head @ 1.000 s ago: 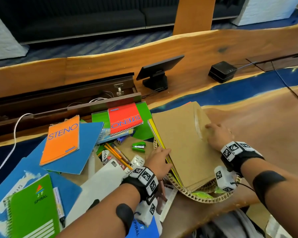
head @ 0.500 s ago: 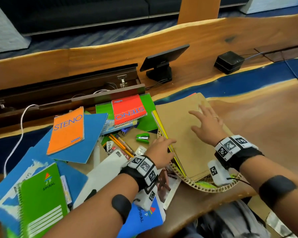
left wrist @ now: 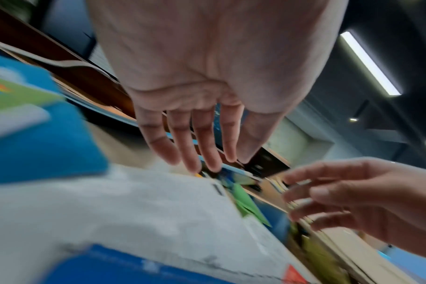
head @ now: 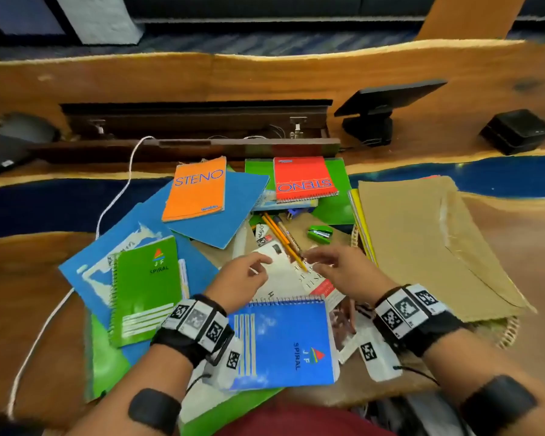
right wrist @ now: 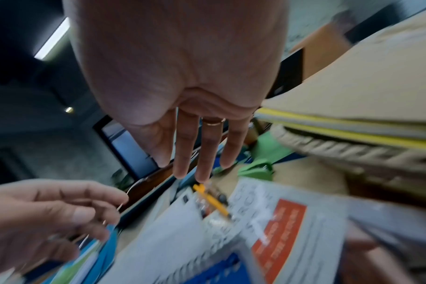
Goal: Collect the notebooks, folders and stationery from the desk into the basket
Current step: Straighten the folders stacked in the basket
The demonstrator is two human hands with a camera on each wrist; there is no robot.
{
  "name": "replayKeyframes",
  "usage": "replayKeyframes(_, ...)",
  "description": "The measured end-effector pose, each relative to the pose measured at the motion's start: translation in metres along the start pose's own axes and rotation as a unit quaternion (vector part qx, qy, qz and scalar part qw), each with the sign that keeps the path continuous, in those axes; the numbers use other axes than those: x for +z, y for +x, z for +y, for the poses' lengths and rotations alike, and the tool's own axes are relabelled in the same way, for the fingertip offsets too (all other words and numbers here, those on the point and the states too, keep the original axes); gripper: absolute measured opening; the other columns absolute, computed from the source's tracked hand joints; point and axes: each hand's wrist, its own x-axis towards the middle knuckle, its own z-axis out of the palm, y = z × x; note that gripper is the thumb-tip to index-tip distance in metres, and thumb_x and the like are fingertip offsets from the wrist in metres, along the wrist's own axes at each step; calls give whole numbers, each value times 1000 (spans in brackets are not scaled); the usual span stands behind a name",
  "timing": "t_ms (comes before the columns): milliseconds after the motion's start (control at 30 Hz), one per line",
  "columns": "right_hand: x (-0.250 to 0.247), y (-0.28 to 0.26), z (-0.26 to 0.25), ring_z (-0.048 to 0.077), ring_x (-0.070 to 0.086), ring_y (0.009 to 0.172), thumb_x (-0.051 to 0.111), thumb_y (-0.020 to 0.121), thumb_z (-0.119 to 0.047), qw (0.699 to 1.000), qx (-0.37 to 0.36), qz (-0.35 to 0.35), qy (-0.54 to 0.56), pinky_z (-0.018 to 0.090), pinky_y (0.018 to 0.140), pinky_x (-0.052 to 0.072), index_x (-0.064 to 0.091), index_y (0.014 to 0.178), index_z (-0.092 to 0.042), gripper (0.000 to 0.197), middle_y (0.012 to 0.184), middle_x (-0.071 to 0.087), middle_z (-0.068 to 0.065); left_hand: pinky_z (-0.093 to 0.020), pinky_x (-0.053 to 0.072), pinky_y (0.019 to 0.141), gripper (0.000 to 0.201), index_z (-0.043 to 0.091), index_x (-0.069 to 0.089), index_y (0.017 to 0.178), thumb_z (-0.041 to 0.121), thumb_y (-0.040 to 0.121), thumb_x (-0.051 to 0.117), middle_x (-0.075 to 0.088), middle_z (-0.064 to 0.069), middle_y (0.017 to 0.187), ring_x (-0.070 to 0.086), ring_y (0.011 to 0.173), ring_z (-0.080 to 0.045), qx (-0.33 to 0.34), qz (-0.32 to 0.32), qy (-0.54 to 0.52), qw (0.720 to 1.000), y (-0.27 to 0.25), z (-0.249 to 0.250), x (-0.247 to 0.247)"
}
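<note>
Both hands hover, fingers loosely spread and holding nothing, over a white booklet point(head: 283, 275) in the middle of the pile. My left hand point(head: 247, 273) point(left wrist: 202, 134) is over its left part. My right hand point(head: 334, 265) point(right wrist: 195, 146) is over its right part, fingertips just above the yellow pencils point(head: 280, 237) point(right wrist: 212, 201). The wicker basket point(head: 510, 328) at the right is covered by brown folders point(head: 422, 234). On the desk lie a blue spiral notebook point(head: 283, 341), a green spiral notebook point(head: 145, 291), orange point(head: 195, 190) and red point(head: 302, 179) STENO pads, a green stapler point(head: 320, 232) and blue folders point(head: 227, 215).
An open cable trough point(head: 195, 130) runs behind the pile, and a white cable point(head: 117, 196) trails from it across the desk's left side. A small black monitor point(head: 378, 105) and a black box point(head: 516, 130) stand at the back right. The wicker rim point(right wrist: 328, 148) shows beside my right hand.
My right hand has left the brown folders on the basket and moved left to the middle of the pile. My left hand has lifted beside it. The head view has swung left.
</note>
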Motion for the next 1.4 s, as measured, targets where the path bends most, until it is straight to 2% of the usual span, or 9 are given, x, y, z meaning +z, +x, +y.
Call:
replayKeyframes(167, 44, 19, -32, 0, 58, 105, 58, 94, -16, 990, -70, -54, -108, 21, 94, 45, 66, 119, -29, 29, 119, 66, -15, -30, 41, 99, 29, 23, 64, 119, 12, 92, 60, 53, -2, 121, 53, 115, -20, -69, 132, 49, 988, -22, -66, -44)
replayKeyframes(400, 85, 51, -59, 15, 50, 126, 53, 94, -22, 963, -115, -93, -224, 31, 105, 39, 63, 119, -31, 29, 136, 56, -8, -44, 39, 106, 38, 23, 63, 118, 5, 85, 60, 44, -11, 133, 45, 123, -33, -210, 337, 52, 916, -66, -133, -81)
replayKeyframes(500, 92, 71, -62, 20, 44, 132, 55, 93, -22, 963, -83, -51, -251, 40, 108, 38, 63, 121, -29, 30, 145, 47, -2, -45, 37, 107, 43, 26, 57, 127, 13, 86, 62, 42, -11, 139, 42, 128, -34, -269, 302, 76, 911, -73, -152, -84)
replayKeyframes(633, 93, 94, -64, 24, 48, 127, 52, 91, -22, 966, -30, -8, -257, 50, 105, 39, 61, 122, -28, 32, 141, 47, -1, -52, 32, 111, 43, 31, 55, 130, 21, 89, 64, 38, -3, 148, 35, 136, -28, -216, 274, 98, 932, -69, -149, -73)
replayKeyframes(933, 96, 121, -72, 32, 57, 113, 43, 91, -14, 974, 106, 14, -202, 51, 100, 39, 40, 127, -28, 39, 115, 66, 5, -51, 35, 111, 51, 31, 47, 139, 26, 90, 63, 32, 0, 155, 28, 142, -25, -176, 194, 100, 960, -29, -125, -47)
replayKeyframes(1133, 91, 130, -80, 32, 59, 111, 56, 91, -21, 975, 144, 22, -165, 50, 104, 37, 47, 133, -24, 42, 112, 67, 8, -52, 39, 107, 56, 38, 41, 143, 27, 92, 60, 28, 6, 156, 27, 141, -24, -158, 138, 125, 970, -12, -114, -41)
replayKeyframes(1267, 92, 132, -82, 34, 63, 98, 62, 90, -22, 977, 139, -1, -161, 49, 96, 46, 65, 86, -19, 6, 89, 66, 8, -54, 37, 108, 57, 44, 36, 144, 32, 93, 57, 21, 9, 158, 18, 144, -29, -175, 88, 168, 966, -7, -109, -38)
replayKeyframes(1333, 92, 133, -80, 33, 63, 89, 62, 90, -22, 979, 129, 3, -158, 44, 88, 49, 54, 65, -18, 27, 73, 59, 5, -55, 33, 111, 58, 44, 33, 146, 35, 94, 57, 16, 8, 160, 11, 147, -31, -180, 73, 187, 963, -8, -110, -35)
replayKeyframes(1400, 90, 132, -80, 30, 63, 83, 60, 91, -22, 979, 118, 7, -167, 36, 76, 48, 51, 65, -17, 28, 73, 59, 6, -56, 29, 113, 60, 44, 30, 148, 36, 94, 57, 12, 8, 162, 8, 148, -31, -177, 69, 199, 961, -9, -113, -33)
